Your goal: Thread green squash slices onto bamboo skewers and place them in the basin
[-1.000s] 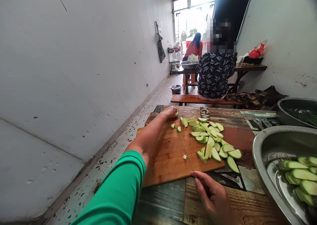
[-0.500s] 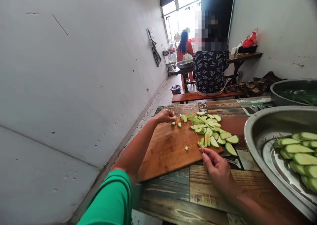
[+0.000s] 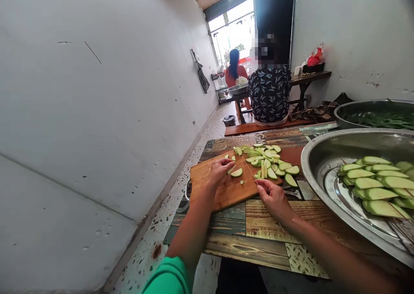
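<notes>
My right hand (image 3: pixel 271 197) pinches a thin wooden skewer (image 3: pixel 248 168) that slants up and left over the cutting board (image 3: pixel 210 190). My left hand (image 3: pixel 220 171) is closed at the fingertips on a pale green squash slice (image 3: pixel 230 170), partly hidden by the fingers. Just beside it, a half-round slice (image 3: pixel 237 172) shows above the board; whether it lies on the wood I cannot tell. Many more green-skinned slices (image 3: pixel 267 156) are heaped at the board's right side and spill onto the table. A small offcut (image 3: pixel 242 182) lies mid-board.
A large metal basin (image 3: pixel 310 156) at the right holds skewered slices (image 3: pixel 375 184). Behind it stands another basin (image 3: pixel 339 112) with green leaves. A person in a patterned shirt (image 3: pixel 270 93) sits on the bench ahead, another person in red (image 3: pixel 236 71) beyond. A white wall (image 3: pixel 97 134) runs along the left.
My left hand has come back toward me from the board's far edge, and a half-round slice now shows beside it. My right hand still holds the skewer. The view has shifted right.
</notes>
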Action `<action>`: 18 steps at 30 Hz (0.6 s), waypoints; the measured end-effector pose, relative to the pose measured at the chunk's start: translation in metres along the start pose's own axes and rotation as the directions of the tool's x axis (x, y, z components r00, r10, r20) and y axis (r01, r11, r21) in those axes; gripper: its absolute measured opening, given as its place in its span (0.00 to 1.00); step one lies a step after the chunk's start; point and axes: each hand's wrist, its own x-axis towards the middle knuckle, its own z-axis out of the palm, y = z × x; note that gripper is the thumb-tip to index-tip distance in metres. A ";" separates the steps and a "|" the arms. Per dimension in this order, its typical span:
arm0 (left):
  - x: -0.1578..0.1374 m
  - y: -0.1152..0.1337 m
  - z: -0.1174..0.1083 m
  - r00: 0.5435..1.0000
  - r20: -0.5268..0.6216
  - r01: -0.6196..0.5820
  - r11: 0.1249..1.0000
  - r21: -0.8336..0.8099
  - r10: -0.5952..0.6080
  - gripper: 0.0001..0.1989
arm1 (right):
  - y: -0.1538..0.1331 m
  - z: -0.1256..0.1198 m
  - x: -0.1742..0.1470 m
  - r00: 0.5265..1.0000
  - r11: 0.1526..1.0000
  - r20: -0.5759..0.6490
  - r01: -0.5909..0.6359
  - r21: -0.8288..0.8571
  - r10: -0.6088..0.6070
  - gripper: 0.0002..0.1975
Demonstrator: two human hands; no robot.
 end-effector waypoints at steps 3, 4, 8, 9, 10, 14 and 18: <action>-0.007 -0.007 0.017 0.991 -0.121 0.049 0.992 -0.120 -0.064 0.18 | 0.002 -0.001 0.001 1.000 1.000 0.009 0.005 -0.027 -0.005 0.22; -0.008 -0.009 0.021 0.987 -0.159 0.022 0.996 -0.085 -0.035 0.17 | 0.002 -0.001 0.001 1.000 0.999 0.017 0.011 -0.036 -0.010 0.22; -0.010 -0.009 0.022 0.970 -0.242 -0.002 0.988 -0.156 -0.036 0.11 | 0.003 -0.001 -0.001 0.995 0.995 0.093 0.048 -0.085 -0.040 0.19; -0.010 -0.008 0.018 0.968 -0.225 0.045 0.962 -0.271 -0.109 0.10 | 0.003 -0.001 -0.002 0.990 0.992 0.131 0.068 -0.106 -0.054 0.18; -0.009 -0.007 0.013 0.962 -0.195 0.103 0.913 -0.395 -0.193 0.09 | 0.003 0.000 -0.003 0.983 0.988 0.170 0.091 -0.128 -0.068 0.17; -0.004 -0.003 -0.009 0.909 -0.131 0.200 0.690 -0.696 -0.396 0.05 | 0.004 0.001 -0.006 0.966 0.974 0.243 0.138 -0.181 -0.092 0.17; -0.004 -0.002 -0.019 0.896 -0.132 0.201 0.654 -0.730 -0.423 0.08 | 0.004 0.001 -0.009 0.982 0.982 0.179 0.094 -0.163 -0.064 0.20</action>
